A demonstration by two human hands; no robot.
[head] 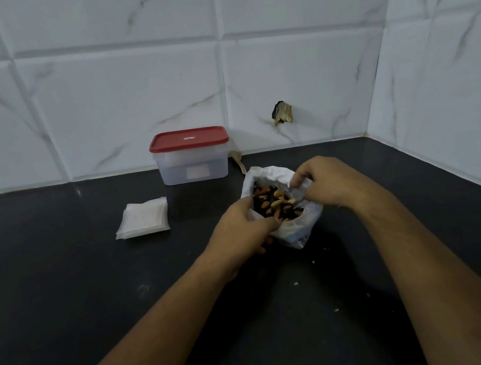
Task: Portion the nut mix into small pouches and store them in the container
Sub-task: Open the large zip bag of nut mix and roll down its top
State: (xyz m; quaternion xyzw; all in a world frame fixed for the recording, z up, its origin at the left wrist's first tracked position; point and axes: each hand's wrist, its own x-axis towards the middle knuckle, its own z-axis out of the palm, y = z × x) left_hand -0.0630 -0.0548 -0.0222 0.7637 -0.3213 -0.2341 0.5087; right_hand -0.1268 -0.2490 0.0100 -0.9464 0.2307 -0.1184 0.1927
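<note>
Black counter (59,294), glossy, filling the lower half and running into a corner at the right. White tiles (120,94) with grey marble veins on the back wall, bevelled edges, wide joints between. Same tiles on the side wall (451,55), meeting the back wall at the corner. Ragged hole (282,113) low in one back tile, dark at its left, tan inside, just above the counter line. Thin beige strip (239,163) lying at the foot of the back wall; cannot tell what. White specks (295,283) scattered on the counter, near the middle and toward the right
</note>
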